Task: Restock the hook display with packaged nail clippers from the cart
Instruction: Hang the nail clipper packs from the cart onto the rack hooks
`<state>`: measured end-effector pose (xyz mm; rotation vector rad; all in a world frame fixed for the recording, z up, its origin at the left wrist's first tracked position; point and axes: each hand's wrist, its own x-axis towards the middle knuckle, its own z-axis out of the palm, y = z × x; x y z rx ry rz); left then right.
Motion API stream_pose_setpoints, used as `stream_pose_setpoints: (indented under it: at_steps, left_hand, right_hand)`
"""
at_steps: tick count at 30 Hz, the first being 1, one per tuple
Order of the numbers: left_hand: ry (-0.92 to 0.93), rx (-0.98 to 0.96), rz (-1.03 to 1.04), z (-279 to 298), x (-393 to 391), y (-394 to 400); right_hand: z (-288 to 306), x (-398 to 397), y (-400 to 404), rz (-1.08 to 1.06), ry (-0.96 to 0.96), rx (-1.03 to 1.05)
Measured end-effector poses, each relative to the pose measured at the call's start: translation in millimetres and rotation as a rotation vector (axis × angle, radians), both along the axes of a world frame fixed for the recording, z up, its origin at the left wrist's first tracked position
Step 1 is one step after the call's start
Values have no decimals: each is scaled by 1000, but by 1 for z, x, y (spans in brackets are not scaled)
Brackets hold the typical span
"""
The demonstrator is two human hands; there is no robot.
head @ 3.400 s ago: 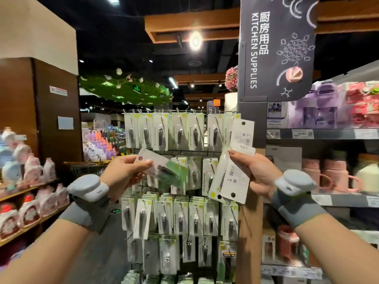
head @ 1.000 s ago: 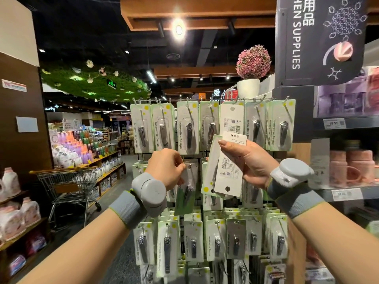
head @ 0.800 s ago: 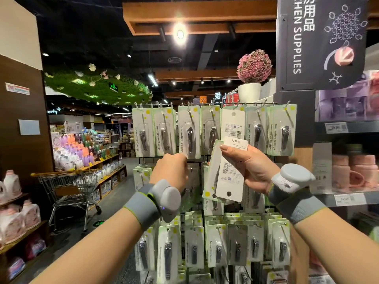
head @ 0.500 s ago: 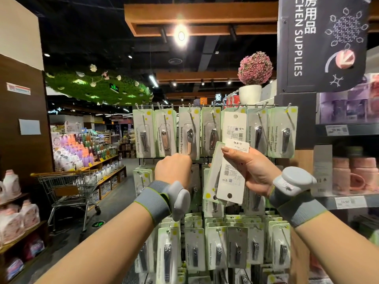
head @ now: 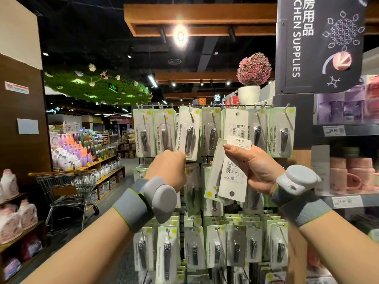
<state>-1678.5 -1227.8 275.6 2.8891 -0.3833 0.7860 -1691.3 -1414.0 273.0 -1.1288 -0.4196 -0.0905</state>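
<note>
Shop hook display [head: 213,107]: both hands, L [head: 170,171] & R [head: 254,169], pinch clipper packs [head: 231,171].

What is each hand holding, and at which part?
Right hand: white-backed nail clipper packs, gripped at their upper edge. Left hand: fingers hidden, cannot tell.

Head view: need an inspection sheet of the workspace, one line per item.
Surface: hook display, a wire rack with rows of hooks, most loaded.
Job's things: nail clipper packs in the right hand, backs facing the camera; one tilted pack on a top-row hook at the left hand.
Clutter: nothing seen.
Grippers: left hand curled at the tilted pack's lower edge, grip hidden behind the knuckles; right hand pinches the spare packs.
Cables: nothing seen.
Surroundings: shopping cart on the left in the aisle; kitchen supplies sign top right; pink potted plant behind the rack; shelf of pink mugs on the right.
</note>
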Motion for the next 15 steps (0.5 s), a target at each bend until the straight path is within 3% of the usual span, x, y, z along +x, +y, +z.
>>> stream_pose_setpoints:
  at_steps: [5,7,11,15]
  left_hand:
    - [468,-256,-231,18,-15,11]
    - [554,-336,-321,20,-20,11]
    - [522,-581,-462,17,-25,1]
    - [255,-437,-405,12,-20,-10]
  right_hand:
    - [1,-2,5,-13,5,-12]
    - [3,-3,5,-20,3,-15]
    - [5,-5,13,-23,-12,-4]
    - [7,-7,21,-47,4,26]
